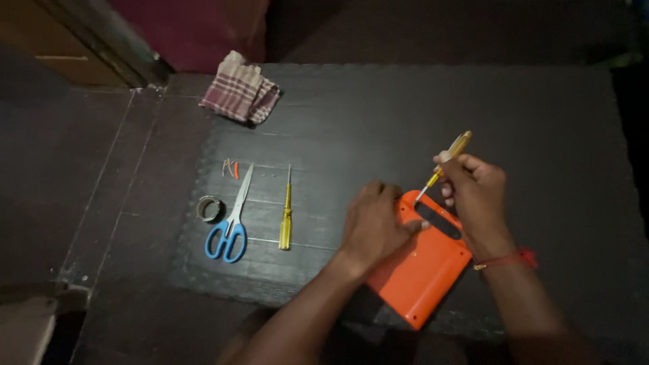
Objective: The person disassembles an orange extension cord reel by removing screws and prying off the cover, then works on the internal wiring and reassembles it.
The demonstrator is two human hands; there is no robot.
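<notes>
A makeshift home repair spot on a dark floor mat (378, 115), with scissors (230, 220), a screwdriver (286, 215) and tape roll (209, 208) at nine o'clock, a checked cloth (241, 88) at eleven.

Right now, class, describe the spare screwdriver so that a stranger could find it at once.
Start at the dark mat and find the blue-handled scissors on its left part. Just right of them lies the spare screwdriver, pointing away. Unlike the one in the right hand, nobody is touching it.

Dim, murky view with dark corners

Weak light reaches the middle of the frame; the edges sink into near black, details look soft and grainy, and no glare shows.
</notes>
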